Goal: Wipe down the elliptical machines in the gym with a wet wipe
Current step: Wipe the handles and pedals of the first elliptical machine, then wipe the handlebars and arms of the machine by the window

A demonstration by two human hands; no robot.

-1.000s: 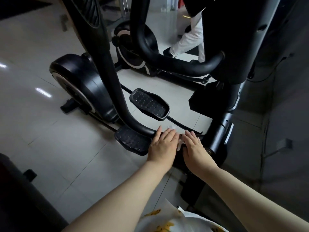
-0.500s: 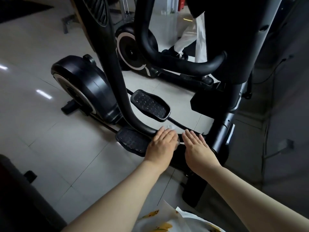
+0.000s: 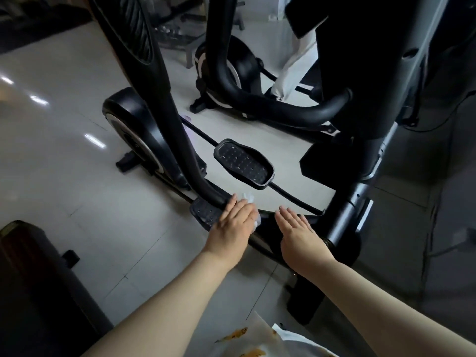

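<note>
Head view: in the lower left corner a dark, boxy object [image 3: 31,266] stands on the pale tiled floor [image 3: 64,176]. Right of it is the black elliptical machine [image 3: 167,119], with its flywheel housing [image 3: 131,130] at mid-left. Its swing arm [image 3: 195,181] curves down to the near pedal [image 3: 204,211]. At that joint, just below the frame's centre, the left hand [image 3: 235,225] lies flat with straight fingers, pressing the wet wipe [image 3: 248,197] against the arm. White edges of the wipe show past the fingertips and at the hand's right side. Above it is the far pedal [image 3: 243,163]. A second elliptical [image 3: 231,65] stands at upper centre. The right hand [image 3: 298,233] is flat, palm down and empty, over the low frame; whether it touches cannot be told. Further right rises the grey column [image 3: 345,217].
</note>
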